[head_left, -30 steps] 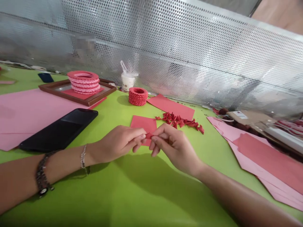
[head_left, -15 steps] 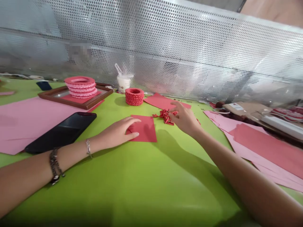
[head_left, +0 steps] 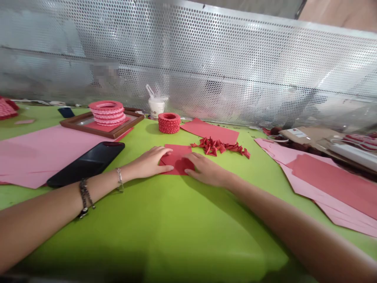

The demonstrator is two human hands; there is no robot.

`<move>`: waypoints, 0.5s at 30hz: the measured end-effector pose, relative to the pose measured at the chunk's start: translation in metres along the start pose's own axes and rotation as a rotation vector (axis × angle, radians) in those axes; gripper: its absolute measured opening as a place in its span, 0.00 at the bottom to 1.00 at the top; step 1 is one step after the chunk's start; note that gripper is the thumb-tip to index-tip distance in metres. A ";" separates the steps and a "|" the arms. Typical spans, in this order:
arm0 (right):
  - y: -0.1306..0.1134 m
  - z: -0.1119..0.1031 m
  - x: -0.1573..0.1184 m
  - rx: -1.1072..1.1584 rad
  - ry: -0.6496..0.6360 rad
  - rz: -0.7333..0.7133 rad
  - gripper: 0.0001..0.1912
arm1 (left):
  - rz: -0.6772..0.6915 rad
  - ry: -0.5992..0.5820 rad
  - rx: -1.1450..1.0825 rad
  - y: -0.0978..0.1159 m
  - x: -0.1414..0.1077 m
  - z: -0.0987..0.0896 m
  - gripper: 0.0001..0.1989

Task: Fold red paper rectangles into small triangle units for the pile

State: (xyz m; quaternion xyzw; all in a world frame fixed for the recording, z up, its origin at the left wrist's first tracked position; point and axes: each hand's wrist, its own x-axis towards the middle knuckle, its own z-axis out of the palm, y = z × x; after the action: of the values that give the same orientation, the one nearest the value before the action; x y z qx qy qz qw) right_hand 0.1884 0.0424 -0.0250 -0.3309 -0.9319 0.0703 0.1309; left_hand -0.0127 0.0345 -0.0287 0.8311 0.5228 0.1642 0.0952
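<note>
A red sheet of paper (head_left: 178, 156) lies flat on the green tabletop, between my two hands. Across its left edge rests my left hand (head_left: 149, 162), thumb and fingers apart. My right hand (head_left: 204, 169) touches the sheet's right edge, its thumb also held away from the fingers. Parts of the paper are hidden under both hands. Just beyond my right hand is a loose heap of small folded red paper pieces (head_left: 212, 146). Behind the heap lies a larger red sheet (head_left: 209, 131).
A stack of red rings (head_left: 169, 125) stands near a white cup (head_left: 156, 107). At left, pink rings (head_left: 107, 117) sit in a brown wooden frame (head_left: 114, 134), beside pink sheets (head_left: 59, 147) and a black phone (head_left: 88, 163). More pink paper (head_left: 300, 179) lies right. A perforated metal panel (head_left: 188, 59) closes off the back.
My right hand has come back from the folded pieces, leftward and nearer, to the red sheet's right edge. My left hand has stayed at its left edge. The view has shifted slightly.
</note>
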 end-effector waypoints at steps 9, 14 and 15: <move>-0.006 -0.002 -0.002 0.090 -0.041 0.133 0.22 | 0.028 -0.003 0.006 -0.002 -0.002 0.003 0.24; -0.010 -0.001 -0.001 0.207 -0.052 0.193 0.28 | 0.033 -0.037 0.064 0.002 -0.004 0.001 0.31; -0.011 -0.002 -0.001 0.237 -0.065 0.174 0.28 | 0.051 -0.038 0.058 0.003 -0.005 0.001 0.31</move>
State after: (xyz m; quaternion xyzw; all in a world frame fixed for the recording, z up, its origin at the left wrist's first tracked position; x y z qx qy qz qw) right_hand 0.1833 0.0331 -0.0214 -0.3903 -0.8886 0.2015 0.1322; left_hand -0.0116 0.0291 -0.0298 0.8494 0.5042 0.1354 0.0770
